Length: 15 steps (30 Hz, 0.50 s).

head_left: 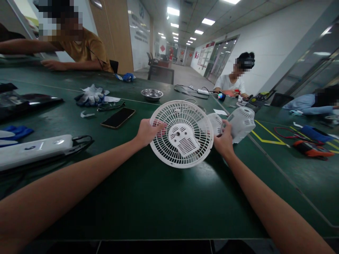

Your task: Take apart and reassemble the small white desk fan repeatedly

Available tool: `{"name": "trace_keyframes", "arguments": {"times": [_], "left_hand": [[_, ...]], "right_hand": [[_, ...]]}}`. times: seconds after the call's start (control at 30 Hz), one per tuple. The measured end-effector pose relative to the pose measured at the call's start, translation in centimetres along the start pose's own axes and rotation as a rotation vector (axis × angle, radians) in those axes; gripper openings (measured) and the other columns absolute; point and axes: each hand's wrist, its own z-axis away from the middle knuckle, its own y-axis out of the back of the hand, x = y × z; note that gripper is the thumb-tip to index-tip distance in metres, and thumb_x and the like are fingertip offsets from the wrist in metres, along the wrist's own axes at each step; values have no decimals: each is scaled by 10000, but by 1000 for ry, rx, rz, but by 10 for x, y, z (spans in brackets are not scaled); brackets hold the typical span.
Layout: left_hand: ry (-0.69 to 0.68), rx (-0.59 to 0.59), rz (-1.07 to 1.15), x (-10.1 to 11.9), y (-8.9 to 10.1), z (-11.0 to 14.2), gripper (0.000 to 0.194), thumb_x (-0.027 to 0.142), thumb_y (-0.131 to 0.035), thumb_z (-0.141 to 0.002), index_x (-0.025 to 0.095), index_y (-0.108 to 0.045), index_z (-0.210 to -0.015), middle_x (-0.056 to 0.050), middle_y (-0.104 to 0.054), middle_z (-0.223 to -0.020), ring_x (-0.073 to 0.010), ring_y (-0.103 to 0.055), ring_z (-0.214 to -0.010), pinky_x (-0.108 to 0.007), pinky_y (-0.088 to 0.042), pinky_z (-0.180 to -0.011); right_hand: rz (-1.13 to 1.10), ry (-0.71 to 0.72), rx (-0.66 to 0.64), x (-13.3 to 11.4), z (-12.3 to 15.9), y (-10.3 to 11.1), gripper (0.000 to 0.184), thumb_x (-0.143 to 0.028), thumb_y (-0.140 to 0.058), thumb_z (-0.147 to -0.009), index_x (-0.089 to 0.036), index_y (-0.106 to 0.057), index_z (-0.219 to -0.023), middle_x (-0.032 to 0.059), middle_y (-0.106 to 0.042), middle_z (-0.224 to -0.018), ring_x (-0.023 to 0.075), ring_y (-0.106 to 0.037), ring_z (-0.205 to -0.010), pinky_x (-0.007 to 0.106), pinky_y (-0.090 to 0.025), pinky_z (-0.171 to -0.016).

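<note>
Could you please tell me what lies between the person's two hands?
In the head view, the white grille fills most of the space between the left hand and right hand; a white vented part shows beside the grille's right rim.

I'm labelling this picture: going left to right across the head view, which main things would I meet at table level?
Long white device → dark-screened phone → left hand → white round grille → right hand → orange-and-black device.
</note>
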Motion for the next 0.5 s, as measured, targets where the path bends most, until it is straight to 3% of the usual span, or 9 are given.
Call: {"name": "trace_keyframes", "arguments": {"times": [0.03,0.1,0.2,0.3,0.4,0.5], "left_hand": [[19,7,-6,-2,1,-1,262,430,-843,-804,185,-770,-862,-73,-775,-758,-242,-743,-661,-405,-640,-602],[67,29,6,-6,3,-5,255,404,-853,-792,174,-766,-861,-81,-775,-762,-244,-743,-661,-405,-637,-601],[141,66,53,-13,6,-10,235,351,-865,-777,155,-763,-856,-99,-774,-764,-244,-741,-655,-406,-636,-610],[173,64,77,-16,8,-13,194,312,-853,-785,150,-761,-841,-108,-773,-774,-238,-745,-673,-412,-642,-656],[179,43,86,-18,9,-13,174,305,-842,-794,161,-759,-848,-106,-777,-804,-238,-754,-720,-416,-647,-707],[176,35,81,-20,11,-14,198,324,-842,-796,161,-762,-877,-107,-779,-827,-250,-758,-744,-425,-646,-718]], "right_hand": [[183,-6,87,8,-4,9,803,-479,-778,-741,-229,-444,-1426,117,-634,-1207,320,-611,-1039,559,-482,-1022],[402,-37,138,19,-9,21,782,-423,-791,-697,-198,-490,-1384,149,-609,-1249,353,-567,-1130,571,-444,-1065],[486,-62,79,25,-11,25,706,-366,-765,-697,-199,-525,-1339,151,-595,-1204,356,-539,-1148,557,-449,-1057],[496,-11,106,20,-12,25,537,-385,-717,-755,-207,-588,-1245,134,-588,-1147,333,-550,-1106,539,-454,-1055],[530,125,282,12,-14,37,468,-402,-669,-809,-188,-606,-1221,157,-581,-1213,343,-529,-1200,550,-419,-1103],[586,186,516,14,-18,56,578,-361,-704,-772,-177,-569,-1303,192,-525,-1380,369,-439,-1354,569,-344,-1175]]}}
